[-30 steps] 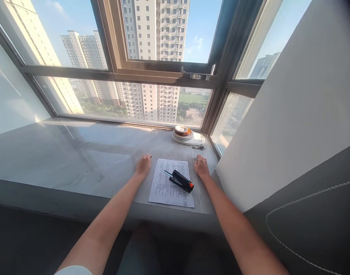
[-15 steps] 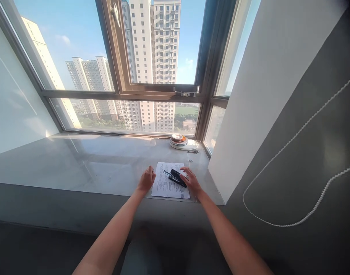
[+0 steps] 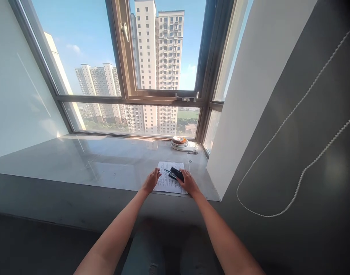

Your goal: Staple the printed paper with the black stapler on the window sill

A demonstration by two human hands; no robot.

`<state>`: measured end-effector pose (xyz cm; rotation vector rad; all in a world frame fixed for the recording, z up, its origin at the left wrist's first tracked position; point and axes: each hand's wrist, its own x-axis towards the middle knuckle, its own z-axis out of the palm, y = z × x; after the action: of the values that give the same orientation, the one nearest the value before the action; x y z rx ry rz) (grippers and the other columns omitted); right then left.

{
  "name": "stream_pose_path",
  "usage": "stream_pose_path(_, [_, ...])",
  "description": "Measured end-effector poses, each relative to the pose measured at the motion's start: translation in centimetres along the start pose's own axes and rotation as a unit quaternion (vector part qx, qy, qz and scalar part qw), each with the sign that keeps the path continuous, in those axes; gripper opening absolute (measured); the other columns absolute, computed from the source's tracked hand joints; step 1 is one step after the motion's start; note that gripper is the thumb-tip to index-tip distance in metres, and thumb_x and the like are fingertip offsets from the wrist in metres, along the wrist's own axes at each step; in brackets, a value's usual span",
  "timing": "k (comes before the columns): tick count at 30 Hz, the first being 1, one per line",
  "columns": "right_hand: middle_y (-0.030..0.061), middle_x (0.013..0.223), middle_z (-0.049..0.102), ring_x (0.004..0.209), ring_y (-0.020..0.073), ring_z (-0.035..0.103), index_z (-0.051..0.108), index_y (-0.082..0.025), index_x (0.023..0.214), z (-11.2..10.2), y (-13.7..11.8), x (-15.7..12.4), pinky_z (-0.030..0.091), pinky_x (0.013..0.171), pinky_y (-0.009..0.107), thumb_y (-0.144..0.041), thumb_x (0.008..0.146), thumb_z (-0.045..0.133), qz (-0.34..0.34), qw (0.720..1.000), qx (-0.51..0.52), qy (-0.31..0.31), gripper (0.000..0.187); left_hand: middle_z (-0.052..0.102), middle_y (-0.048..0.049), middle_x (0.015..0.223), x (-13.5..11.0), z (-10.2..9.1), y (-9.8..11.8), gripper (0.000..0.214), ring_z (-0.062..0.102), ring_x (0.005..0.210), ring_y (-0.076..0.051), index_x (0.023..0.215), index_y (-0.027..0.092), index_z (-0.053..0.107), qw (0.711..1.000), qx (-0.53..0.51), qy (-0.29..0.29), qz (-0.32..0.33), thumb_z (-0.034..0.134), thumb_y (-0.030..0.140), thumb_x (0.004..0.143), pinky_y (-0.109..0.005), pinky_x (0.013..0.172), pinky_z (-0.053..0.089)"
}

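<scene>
A black stapler (image 3: 177, 173) rests on printed sheets of paper (image 3: 169, 186), its top raised and a thin metal part sticking out toward the left. My right hand (image 3: 188, 182) is wrapped round the stapler's near right end. At the left edge of the paper, my left hand (image 3: 152, 180) has its thumb and fingers pinched together close to the tip of the metal part. Whatever is between those fingertips is too small to make out.
The paper lies near the front edge of a grey stone window sill (image 3: 114, 158). Behind it, a stack of plates (image 3: 182, 144) stands by the window, with keys (image 3: 193, 153) beside it. A white beaded cord (image 3: 266, 149) hangs at the right.
My right hand has closed round the stapler, where its fingers were spread before. My left hand has come nearer the stapler's metal part. The camera view has shifted slightly.
</scene>
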<state>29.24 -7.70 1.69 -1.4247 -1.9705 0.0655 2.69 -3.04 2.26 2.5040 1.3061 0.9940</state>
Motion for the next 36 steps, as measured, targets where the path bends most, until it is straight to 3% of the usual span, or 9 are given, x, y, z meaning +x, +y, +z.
stream_pose_path(5, [0.0116, 0.127, 0.062, 0.119, 0.0288, 0.058, 0.049, -0.024, 0.137, 0.0, -0.3, 0.0, 0.051, 0.097, 0.041, -0.034, 0.099, 0.058, -0.009, 0.999, -0.037, -0.015, 0.04, 0.067, -0.0099, 0.109, 0.3, 0.1, -0.3, 0.01, 0.068, 0.102, -0.023, 0.111, 0.022, 0.051, 1.0, -0.002, 0.004, 0.009, 0.043, 0.021, 0.104, -0.033, 0.081, 0.055])
stream_pose_path(11, [0.015, 0.13, 0.06, 0.12, 0.0327, 0.054, 0.046, -0.019, 0.142, 0.0, -0.5, -0.1, 0.048, 0.101, 0.048, -0.03, 0.103, 0.05, -0.032, 0.997, -0.071, -0.021, 0.041, 0.064, -0.014, 0.121, 0.2, 1.0, -1.3, 0.034, 0.064, 0.114, -0.022, 0.129, 0.019, 0.049, 1.0, -0.017, 0.0, 0.012, 0.036, 0.006, 0.1, -0.035, 0.09, 0.055])
stream_pose_path(15, [0.0145, 0.131, 0.059, 0.122, 0.0317, 0.053, 0.045, -0.019, 0.143, -0.1, -0.5, -0.1, 0.049, 0.102, 0.046, -0.028, 0.102, 0.05, -0.035, 0.998, -0.048, -0.022, 0.042, 0.065, -0.0116, 0.112, 0.3, 1.0, -1.7, 0.036, 0.065, 0.103, -0.017, 0.134, 0.017, 0.041, 0.998, -0.061, -0.002, -0.021, 0.035, 0.007, 0.099, -0.033, 0.092, 0.053])
stream_pose_path(20, [0.014, 0.131, 0.06, 0.123, 0.031, 0.053, 0.046, -0.019, 0.144, -0.1, -0.6, -0.1, 0.049, 0.101, 0.043, -0.027, 0.102, 0.051, -0.026, 0.999, -0.044, -0.02, 0.043, 0.07, -0.0081, 0.103, 2.5, 0.5, -0.6, 0.019, 0.062, 0.084, -0.016, 0.118, 0.019, 0.046, 0.991, -0.092, 0.026, -0.094, 0.033, 0.018, 0.104, -0.032, 0.081, 0.051])
stream_pose_path(24, [0.0137, 0.128, 0.061, 0.12, 0.03, 0.053, 0.047, -0.018, 0.142, -0.1, -0.6, -0.1, 0.048, 0.101, 0.042, -0.025, 0.101, 0.052, -0.024, 0.998, -0.05, -0.021, 0.042, 0.07, -0.0098, 0.107, 4.4, 0.2, 0.7, 0.026, 0.064, 0.088, -0.018, 0.11, 0.019, 0.055, 0.997, -0.059, -0.02, -0.056, 0.035, 0.008, 0.097, -0.031, 0.081, 0.049])
stream_pose_path(30, [0.0137, 0.128, 0.061, 0.12, 0.0286, 0.053, 0.047, -0.018, 0.141, -0.3, -0.8, -0.1, 0.049, 0.098, 0.04, -0.024, 0.101, 0.051, -0.012, 0.998, -0.057, -0.023, 0.041, 0.07, -0.0122, 0.103, 6.0, 0.1, 2.4, 0.023, 0.061, 0.11, -0.027, 0.097, 0.019, 0.066, 0.988, 0.102, -0.111, 0.031, 0.048, 0.005, 0.093, -0.041, 0.097, 0.043])
stream_pose_path(36, [0.0143, 0.129, 0.061, 0.121, 0.0295, 0.052, 0.046, -0.019, 0.142, -0.5, -1.0, -0.1, 0.049, 0.096, 0.04, -0.025, 0.1, 0.052, 0.002, 0.998, -0.055, -0.029, 0.043, 0.071, -0.0114, 0.1, 7.4, 0.6, 2.2, 0.022, 0.062, 0.108, -0.028, 0.089, 0.02, 0.071, 0.977, 0.134, -0.148, 0.069, 0.054, 0.006, 0.092, -0.044, 0.097, 0.04])
